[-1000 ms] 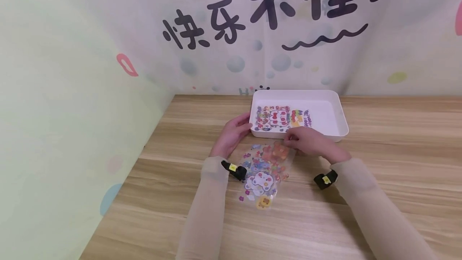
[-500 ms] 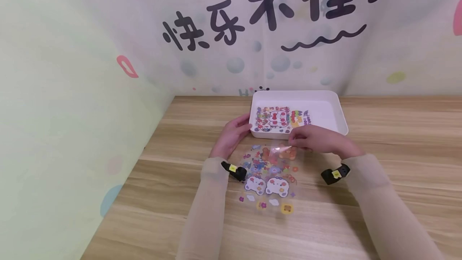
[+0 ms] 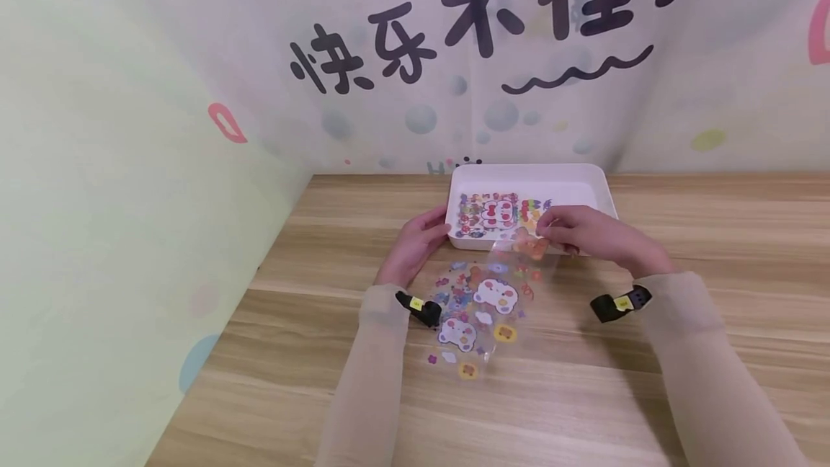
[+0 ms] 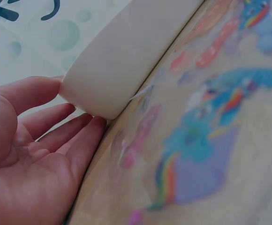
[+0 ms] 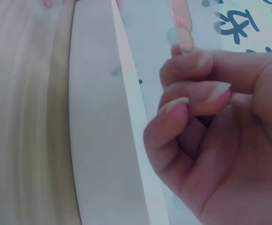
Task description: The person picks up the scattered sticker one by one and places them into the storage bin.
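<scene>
The clear plastic sticker sheet (image 3: pixel 483 301) with white bears and small coloured flowers lies on the wooden table (image 3: pixel 713 272), just in front of the white rectangular plastic tray (image 3: pixel 599 186). One more printed sticker sheet (image 3: pixel 496 213) lies inside this tray. The right hand (image 3: pixel 586 235) pinches the clear sheet's far edge with curled fingers and lifts it. The left hand (image 3: pixel 415 243) touches the tray's near left corner with relaxed, straight fingers.

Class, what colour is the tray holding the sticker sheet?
White; the tray shows best in the head view.
</scene>
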`<state>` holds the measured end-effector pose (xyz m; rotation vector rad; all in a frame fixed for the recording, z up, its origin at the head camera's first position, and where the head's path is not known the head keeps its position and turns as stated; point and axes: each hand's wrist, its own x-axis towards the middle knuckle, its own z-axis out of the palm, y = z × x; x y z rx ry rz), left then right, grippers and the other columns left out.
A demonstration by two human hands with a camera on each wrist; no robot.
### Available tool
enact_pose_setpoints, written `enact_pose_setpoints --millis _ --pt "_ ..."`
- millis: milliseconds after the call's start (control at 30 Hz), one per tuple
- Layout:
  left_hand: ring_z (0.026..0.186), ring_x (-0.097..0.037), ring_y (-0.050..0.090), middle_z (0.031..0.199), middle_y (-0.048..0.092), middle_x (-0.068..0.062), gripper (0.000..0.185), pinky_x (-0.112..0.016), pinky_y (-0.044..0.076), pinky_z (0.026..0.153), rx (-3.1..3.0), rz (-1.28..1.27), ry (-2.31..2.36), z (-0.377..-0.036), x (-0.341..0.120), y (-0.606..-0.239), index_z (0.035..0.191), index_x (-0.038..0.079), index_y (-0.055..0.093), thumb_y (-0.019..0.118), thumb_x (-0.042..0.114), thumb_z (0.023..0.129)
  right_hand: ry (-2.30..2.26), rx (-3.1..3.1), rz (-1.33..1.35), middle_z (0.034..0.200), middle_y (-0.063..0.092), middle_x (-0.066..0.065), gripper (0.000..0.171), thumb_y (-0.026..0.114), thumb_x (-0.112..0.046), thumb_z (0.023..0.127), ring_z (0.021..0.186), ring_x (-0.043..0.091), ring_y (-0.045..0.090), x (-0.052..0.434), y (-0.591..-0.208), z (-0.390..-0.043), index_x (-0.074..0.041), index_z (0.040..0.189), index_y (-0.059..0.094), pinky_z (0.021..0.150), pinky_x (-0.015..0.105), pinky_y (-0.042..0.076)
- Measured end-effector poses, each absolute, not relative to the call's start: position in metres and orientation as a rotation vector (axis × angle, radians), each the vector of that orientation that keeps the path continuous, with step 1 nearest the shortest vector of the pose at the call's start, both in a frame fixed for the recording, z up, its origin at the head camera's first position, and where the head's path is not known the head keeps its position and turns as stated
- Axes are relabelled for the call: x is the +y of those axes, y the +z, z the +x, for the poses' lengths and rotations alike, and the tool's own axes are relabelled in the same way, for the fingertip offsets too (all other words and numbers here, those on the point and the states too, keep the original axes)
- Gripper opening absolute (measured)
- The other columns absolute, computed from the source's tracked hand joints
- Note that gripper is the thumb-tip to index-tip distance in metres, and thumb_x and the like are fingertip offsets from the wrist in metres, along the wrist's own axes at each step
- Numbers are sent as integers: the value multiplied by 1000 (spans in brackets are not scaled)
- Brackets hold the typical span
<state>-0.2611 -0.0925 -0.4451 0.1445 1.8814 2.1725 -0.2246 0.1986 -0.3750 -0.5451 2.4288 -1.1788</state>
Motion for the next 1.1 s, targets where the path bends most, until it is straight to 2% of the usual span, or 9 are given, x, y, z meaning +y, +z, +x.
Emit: enact_pose_setpoints --millis 267,533,1100 --pt "119 -18 43 134 42 -7 46 -29 39 96 1870 158 2181 -262 -93 -447 133 7 42 53 4 88 -1292 2432 -476 70 43 9 26 47 -28 93 60 20 44 206 -372 -226 -4 105 49 54 30 41" --pt "120 -17 43 135 41 -6 46 -27 39 95 1880 177 2169 -262 -94 -447 133 7 41 53 5 88 -1435 2433 -368 66 41 7 35 44 -33 93 57 18 39 210 -371 -230 -2 109 45 52 32 39" --pt "119 -18 43 135 42 -6 49 -31 38 98 1885 183 2179 -261 -94 -448 133 7 41 56 8 86 -1708 2374 -229 68 36 3 32 41 -29 95 57 13 33 219 -372 -234 -1 110 39 50 28 33"
